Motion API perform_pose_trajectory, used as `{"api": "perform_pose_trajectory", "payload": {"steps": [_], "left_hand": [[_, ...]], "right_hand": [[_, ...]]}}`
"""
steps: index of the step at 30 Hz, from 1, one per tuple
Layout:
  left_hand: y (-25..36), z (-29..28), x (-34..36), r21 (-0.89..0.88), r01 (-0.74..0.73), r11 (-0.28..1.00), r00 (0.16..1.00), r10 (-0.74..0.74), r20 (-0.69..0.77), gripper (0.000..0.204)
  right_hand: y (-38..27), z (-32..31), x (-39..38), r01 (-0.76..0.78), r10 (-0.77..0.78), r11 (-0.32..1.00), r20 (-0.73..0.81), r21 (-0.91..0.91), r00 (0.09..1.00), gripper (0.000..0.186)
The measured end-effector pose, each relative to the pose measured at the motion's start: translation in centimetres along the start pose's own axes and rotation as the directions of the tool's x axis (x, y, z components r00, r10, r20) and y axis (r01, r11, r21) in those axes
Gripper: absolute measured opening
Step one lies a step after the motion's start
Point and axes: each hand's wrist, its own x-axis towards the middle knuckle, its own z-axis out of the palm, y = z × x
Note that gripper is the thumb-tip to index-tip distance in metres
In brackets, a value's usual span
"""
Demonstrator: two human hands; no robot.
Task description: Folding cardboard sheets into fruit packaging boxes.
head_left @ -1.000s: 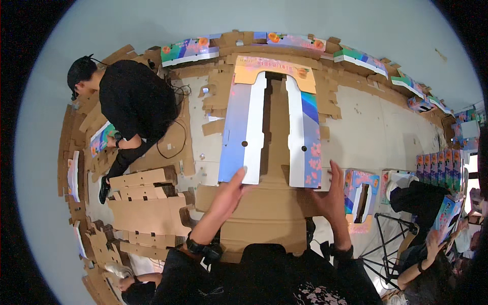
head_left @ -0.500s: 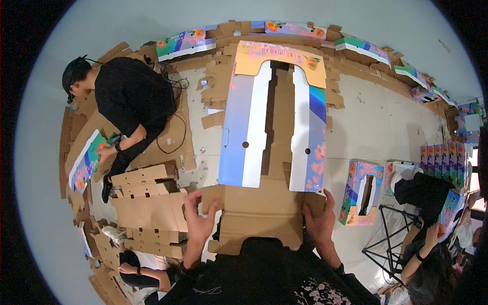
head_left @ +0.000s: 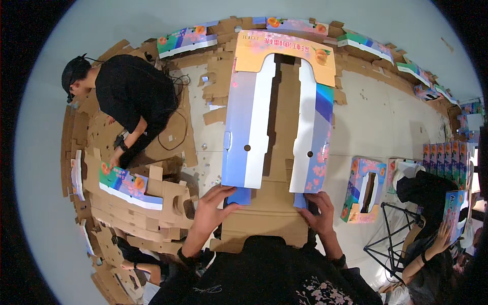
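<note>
In front of me stands a partly folded cardboard carton (head_left: 236,127), printed blue and pink with fruit pictures, white inner edges and a long opening. Its far end is closed by an orange and pink panel, while the near brown end panel (head_left: 264,223) lies open towards my body. My left hand (head_left: 209,211) bends a blue end flap (head_left: 241,195) inwards at the near left corner, thumb on the flap. At the near right corner my right hand (head_left: 319,213) grips the matching blue flap (head_left: 300,201), its fingers curled round the outer side.
On the left a person in black (head_left: 134,96) bends over a stack of flat cartons (head_left: 132,213). A finished carton (head_left: 363,190) stands on the floor at right, beside a black folding stool frame (head_left: 391,241). Another person's hand (head_left: 439,239) holds a carton at far right.
My hands have closed in from the sides onto the near corners, and the two end flaps now turn inwards, blue side showing. The person at left has lowered a printed carton onto the stack.
</note>
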Motion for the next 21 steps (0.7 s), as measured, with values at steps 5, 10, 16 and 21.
{"api": "perform_pose_trajectory", "payload": {"steps": [5,10,16,21], "left_hand": [[0.8,-0.9,2.2,-0.163,0.352,0.922,0.928,-0.366,-0.071,0.058],[2.1,-2.6,5.0,-0.213,0.363,0.907,0.92,-0.385,-0.07,0.084],[1.4,-3.3,7.4,0.003,0.268,0.963,0.958,-0.267,0.1,0.083],[2.3,-3.8,5.0,0.138,0.206,0.969,0.967,-0.223,0.124,0.078]], "right_hand": [[-1.6,-1.2,2.7,-0.099,0.103,0.994,-0.07,0.052,0.992,0.036],[-3.2,-2.8,4.7,-0.302,0.305,0.952,-0.074,0.056,0.949,0.051],[-2.8,-3.3,7.0,-0.097,0.132,0.944,0.092,-0.314,0.987,0.029],[-3.1,-5.1,5.3,-0.161,0.232,0.944,0.235,-0.288,0.944,0.025]]}}
